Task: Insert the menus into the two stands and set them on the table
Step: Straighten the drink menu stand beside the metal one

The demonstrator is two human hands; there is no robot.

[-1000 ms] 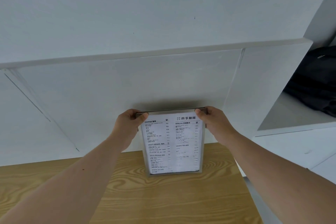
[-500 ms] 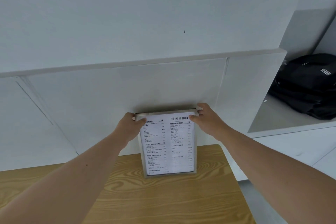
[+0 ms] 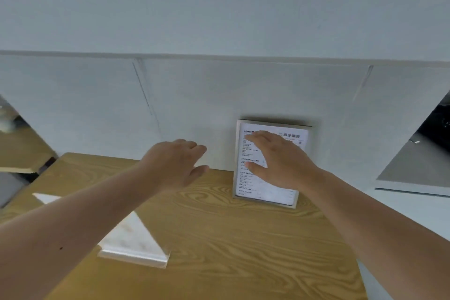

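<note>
As seen from my head camera:
Menu stand [image 3: 269, 179]: upright at the table's [image 3: 219, 238] far edge, against the white wall panel [image 3: 194, 105], menu inside.
My right hand [image 3: 280, 161]: fingers spread, in front of the menu face; contact unclear, grasping nothing.
My left hand [image 3: 175, 165]: loose, empty, above the table.
Second stand [image 3: 136, 241]: near my left forearm; contents unreadable.

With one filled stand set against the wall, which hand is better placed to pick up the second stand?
Probably the left hand: it is open, free and its arm passes over the other stand at near left. The right hand hovers in front of the menu stand on the table, farther away.
</note>
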